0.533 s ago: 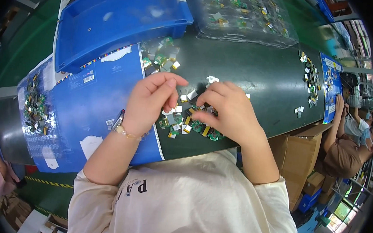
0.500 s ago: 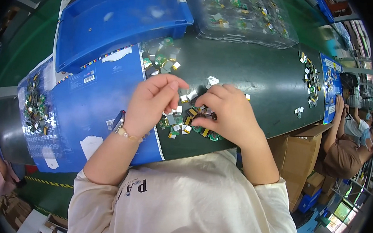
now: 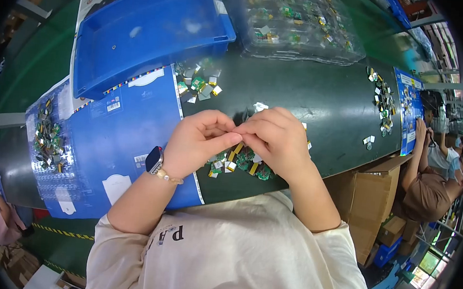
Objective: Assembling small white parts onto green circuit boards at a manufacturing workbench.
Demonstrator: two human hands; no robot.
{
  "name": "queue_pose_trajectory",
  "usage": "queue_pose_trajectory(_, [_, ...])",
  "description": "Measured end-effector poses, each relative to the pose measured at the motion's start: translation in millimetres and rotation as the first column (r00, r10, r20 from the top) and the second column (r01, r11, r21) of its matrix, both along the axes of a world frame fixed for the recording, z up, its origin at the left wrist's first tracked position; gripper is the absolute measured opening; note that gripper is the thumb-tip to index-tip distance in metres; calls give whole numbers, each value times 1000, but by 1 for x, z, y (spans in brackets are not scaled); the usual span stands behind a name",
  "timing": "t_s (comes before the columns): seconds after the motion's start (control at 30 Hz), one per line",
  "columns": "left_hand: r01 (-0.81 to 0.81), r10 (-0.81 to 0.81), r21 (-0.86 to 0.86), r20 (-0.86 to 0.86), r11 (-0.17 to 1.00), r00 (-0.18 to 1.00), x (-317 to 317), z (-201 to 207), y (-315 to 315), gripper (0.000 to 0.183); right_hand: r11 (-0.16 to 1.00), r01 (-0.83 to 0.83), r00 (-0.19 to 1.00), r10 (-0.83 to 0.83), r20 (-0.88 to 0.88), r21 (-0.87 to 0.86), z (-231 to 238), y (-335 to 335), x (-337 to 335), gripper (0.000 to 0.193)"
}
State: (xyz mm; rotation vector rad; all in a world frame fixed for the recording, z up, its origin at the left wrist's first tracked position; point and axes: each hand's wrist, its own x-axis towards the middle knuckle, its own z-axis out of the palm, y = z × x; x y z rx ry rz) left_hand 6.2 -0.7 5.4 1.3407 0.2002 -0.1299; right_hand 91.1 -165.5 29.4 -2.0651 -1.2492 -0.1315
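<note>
On the dark green workbench (image 3: pixel 336 95), a blue printed sheet (image 3: pixel 129 131) lies left of the hands. The right hand (image 3: pixel 281 143) curls, thumb and fingers drawn close; the left hand (image 3: pixel 194 141) does likewise, its thumb and forefinger almost meeting. Just below and between them lies a pile of small green circuit boards (image 3: pixel 248 163). The fingertips (image 3: pixel 234 138) of both hands touch; whether they pinch anything, I cannot tell.

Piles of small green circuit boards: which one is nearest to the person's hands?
The central pile of green circuit boards, partly hidden beneath the bare left hand and bare right hand; neither hand covers any other pile.
</note>
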Motion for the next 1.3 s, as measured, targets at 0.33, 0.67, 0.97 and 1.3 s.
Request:
queue_pose_trajectory(0.33, [-48, -1, -446, -111, 894, 994, 2, -3, 5, 15, 995, 65, 997, -68, 38, 79, 4, 9, -8, 23])
queue_pose_trajectory(0.67, [-76, 49, -603, -62, 794, 997, -1, -10, 8, 13, 993, 55, 960, -80, 269, 101, 8, 23, 0, 28])
queue_pose_trajectory(0.97, [-5, 43, -518, 60, 855, 997, 1, -5, 15, 11, 996, -17, 996, 9, 90, 91, 13, 21, 2, 25])
queue_pose_trajectory(1.3, [-179, 189, -604, -47, 776, 981, 1, -3, 20, 23, 985, -94, 996, 95, 2, 145, 20, 48, 21, 17])
